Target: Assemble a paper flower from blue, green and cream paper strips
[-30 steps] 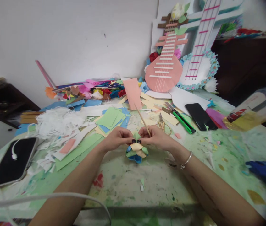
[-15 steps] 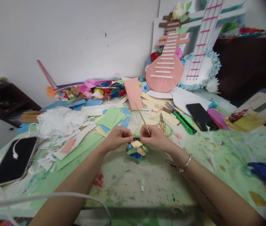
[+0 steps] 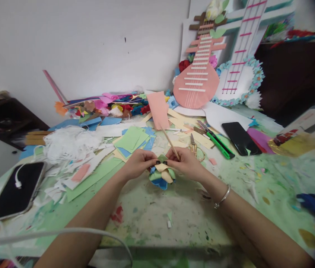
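Observation:
Between my hands, over the front middle of the table, is a small paper flower (image 3: 163,175) with blue, green and cream petals. My left hand (image 3: 140,162) pinches its upper edge from the left, thumb against a green petal. From the right, my right hand (image 3: 184,162) pinches the same edge, its thumb a short way from the left one. A thin wooden stick (image 3: 170,140) is also tucked in the right fingers and slants up and to the left. The fingertips behind the petals are partly hidden.
Gold-handled scissors (image 3: 193,147), a green utility knife (image 3: 219,143) and a black phone (image 3: 241,138) lie beyond my right hand. Green paper sheets (image 3: 132,139) and white string (image 3: 69,143) are at left. A pink paper lute (image 3: 196,85) leans at the back. A white cable (image 3: 90,230) crosses the lower left.
My thumbs have moved slightly apart along the flower's upper edge, showing more of the green petal between them. Both hands keep hold, and the stick stays in the right one.

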{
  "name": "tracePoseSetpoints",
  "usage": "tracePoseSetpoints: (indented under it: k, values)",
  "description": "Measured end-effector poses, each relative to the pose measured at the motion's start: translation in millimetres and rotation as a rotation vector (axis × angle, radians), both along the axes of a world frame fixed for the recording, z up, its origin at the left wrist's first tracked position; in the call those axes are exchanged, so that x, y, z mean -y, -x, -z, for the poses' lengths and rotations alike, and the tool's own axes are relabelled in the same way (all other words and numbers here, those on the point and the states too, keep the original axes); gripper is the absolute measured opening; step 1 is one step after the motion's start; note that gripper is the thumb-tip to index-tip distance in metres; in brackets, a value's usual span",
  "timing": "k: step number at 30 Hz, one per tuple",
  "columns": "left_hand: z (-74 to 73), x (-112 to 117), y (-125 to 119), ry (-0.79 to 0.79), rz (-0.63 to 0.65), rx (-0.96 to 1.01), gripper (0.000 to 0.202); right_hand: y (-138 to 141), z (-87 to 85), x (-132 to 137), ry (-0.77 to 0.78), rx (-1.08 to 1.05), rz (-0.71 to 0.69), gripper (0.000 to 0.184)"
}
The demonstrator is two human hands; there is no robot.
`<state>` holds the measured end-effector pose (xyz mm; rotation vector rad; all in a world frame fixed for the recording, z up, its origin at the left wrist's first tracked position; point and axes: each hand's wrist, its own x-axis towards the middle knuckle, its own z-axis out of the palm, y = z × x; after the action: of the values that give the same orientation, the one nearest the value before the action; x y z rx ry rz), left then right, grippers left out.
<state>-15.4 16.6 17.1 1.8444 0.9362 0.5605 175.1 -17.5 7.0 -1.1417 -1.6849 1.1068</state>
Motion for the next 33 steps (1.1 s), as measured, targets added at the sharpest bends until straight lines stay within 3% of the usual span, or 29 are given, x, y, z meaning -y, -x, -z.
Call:
tracePoseSetpoints:
  k: [5,11,20,24,27,30,33]
  values:
    - [5.5,-4.2,3.0,0.341,0.158,0.115,0.030,-8.6,5.7,-7.8,0.180,-0.137,-0.174,0.018]
    - [9.5,-1.5,0.2,0.337,0.181,0.085,0.028,-15.1,2.5,-6.4,0.250,-0.037,-0.324,0.010]
    - [13.2,-3.0,-3.6,0.097,0.161,-0.024,0.031,-9.1,9.1,-6.8,0.149,0.055,-0.142,0.003]
    - [14.0,-5.0,-2.7,0.149,0.075,0.090,0.037,-7.7,8.3,-7.9,0.067,0.028,-0.014,0.002]
    - [12.9,-3.1,-3.0,0.188,0.114,0.211,0.042,-6.9,6.0,-7.7,-0.009,0.011,0.038,0.002]
    - [11.2,0.4,-6.8,0.081,0.156,0.222,0.045,-5.0,5.3,-7.2,-0.079,0.040,0.086,0.005]
    - [10.5,2.3,-11.6,-0.023,0.102,0.213,0.035,-2.9,6.8,-6.9,-0.135,0.079,0.148,0.006]
